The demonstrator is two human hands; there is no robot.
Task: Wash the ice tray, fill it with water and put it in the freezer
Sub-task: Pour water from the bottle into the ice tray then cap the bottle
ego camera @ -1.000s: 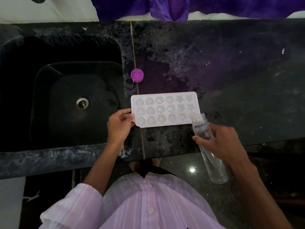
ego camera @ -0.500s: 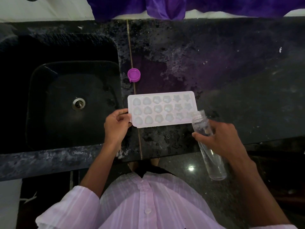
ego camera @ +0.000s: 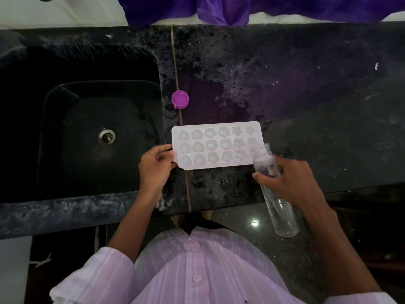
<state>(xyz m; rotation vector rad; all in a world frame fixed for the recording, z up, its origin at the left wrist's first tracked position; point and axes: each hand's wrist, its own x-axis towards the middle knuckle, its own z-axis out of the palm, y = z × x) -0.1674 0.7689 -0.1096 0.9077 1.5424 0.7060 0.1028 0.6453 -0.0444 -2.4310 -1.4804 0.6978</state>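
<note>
Ice tray lies flat on counter, just right of sink. L hand pinches tray's left edge, thumb and fingers clamped on rim. R hand has fingers wrapped round clear bottle, tilted, mouth over tray's right-end star cells. Step judged: filling. Recommend: pour slowly, low tilt, cell by cell; hold tray level and pinned vs. overflow. Purple cap sits apart, behind tray.

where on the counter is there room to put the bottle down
Widest bare counter: right of the ice tray, back to the purple cloth. A smaller patch lies behind the tray, right of the purple cap. Crowded: the front edge, where the left hand grips the tray and the right hand holds the bottle.
</note>
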